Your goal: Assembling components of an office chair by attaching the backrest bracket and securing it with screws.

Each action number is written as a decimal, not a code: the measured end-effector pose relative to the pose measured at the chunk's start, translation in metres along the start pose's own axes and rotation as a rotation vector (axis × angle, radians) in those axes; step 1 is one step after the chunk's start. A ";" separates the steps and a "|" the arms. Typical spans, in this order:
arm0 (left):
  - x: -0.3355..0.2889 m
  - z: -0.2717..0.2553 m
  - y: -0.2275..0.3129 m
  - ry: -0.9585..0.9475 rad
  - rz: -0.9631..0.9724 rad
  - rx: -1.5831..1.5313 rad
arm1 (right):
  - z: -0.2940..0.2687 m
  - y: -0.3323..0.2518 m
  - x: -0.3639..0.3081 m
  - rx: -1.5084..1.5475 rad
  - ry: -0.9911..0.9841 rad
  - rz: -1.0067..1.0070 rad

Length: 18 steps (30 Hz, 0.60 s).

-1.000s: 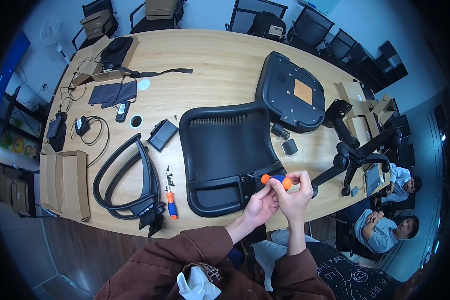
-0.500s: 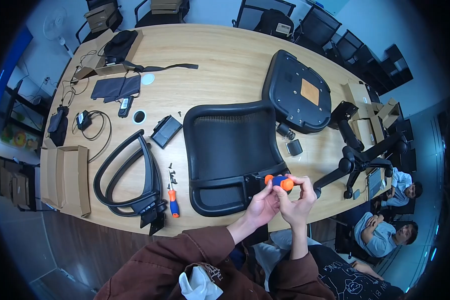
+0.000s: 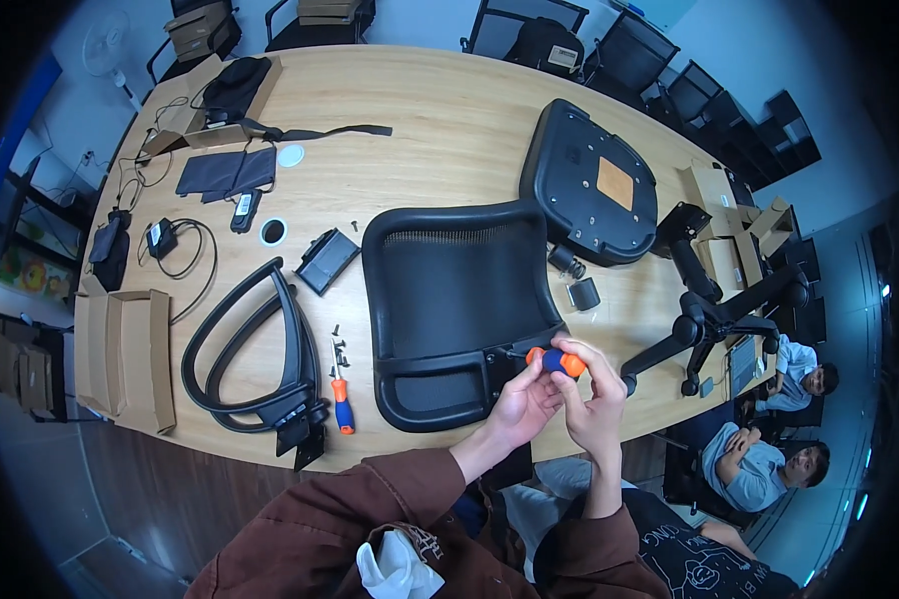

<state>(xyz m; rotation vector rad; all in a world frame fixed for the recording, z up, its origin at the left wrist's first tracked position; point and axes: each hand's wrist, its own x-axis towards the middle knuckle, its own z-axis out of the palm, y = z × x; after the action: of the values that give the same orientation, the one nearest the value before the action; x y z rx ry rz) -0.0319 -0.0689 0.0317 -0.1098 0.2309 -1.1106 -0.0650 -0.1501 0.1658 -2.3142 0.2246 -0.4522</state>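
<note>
A screwdriver (image 3: pixel 557 361) with an orange and blue handle is held at the lower right of a black mesh chair back (image 3: pixel 459 290). My right hand (image 3: pixel 596 404) is closed round the handle's rear end. With its fingers curled, my left hand (image 3: pixel 521 407) pinches the handle's front end. The shaft points left to a dark bracket (image 3: pixel 499 367) on the backrest's lower crossbar; whether its tip sits in a screw is too small to tell. The backrest lies flat on the wooden table (image 3: pixel 440 120).
Left of the backrest lie a second screwdriver (image 3: pixel 342 406), several screws (image 3: pixel 341 351), black armrests (image 3: pixel 240 349) and a black box-shaped part (image 3: pixel 327 262). Right are an upturned seat (image 3: pixel 579 170), a wheeled base (image 3: pixel 714 319) and a small dark cylinder (image 3: pixel 583 294). People sit beyond the right edge.
My right hand has shifted slightly round the screwdriver handle, which now lies at a slightly different angle. The whole view has drifted a little; the parts on the table keep their places.
</note>
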 end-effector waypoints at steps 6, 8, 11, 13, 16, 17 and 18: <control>-0.002 0.008 0.000 0.033 -0.027 0.006 | 0.013 0.009 -0.006 0.093 0.107 0.060; -0.001 0.011 -0.003 0.101 0.014 0.067 | 0.020 0.010 -0.009 0.107 0.149 0.095; 0.001 0.012 -0.004 -0.009 -0.005 0.082 | 0.024 0.018 -0.012 0.118 0.210 0.141; 0.000 0.013 -0.005 0.029 -0.003 0.037 | 0.025 0.018 -0.011 0.127 0.229 0.146; -0.004 0.008 -0.007 0.078 -0.003 -0.003 | 0.026 0.015 -0.008 0.111 0.238 0.152; -0.005 0.005 -0.007 0.089 -0.005 0.003 | 0.025 0.014 -0.007 0.116 0.241 0.149; -0.005 0.001 -0.005 0.091 0.001 0.002 | 0.025 0.013 -0.005 0.122 0.243 0.147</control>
<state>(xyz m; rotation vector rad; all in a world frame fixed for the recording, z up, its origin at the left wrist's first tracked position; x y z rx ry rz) -0.0382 -0.0671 0.0347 -0.0575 0.3116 -1.1162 -0.0606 -0.1411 0.1389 -2.1044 0.4684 -0.6534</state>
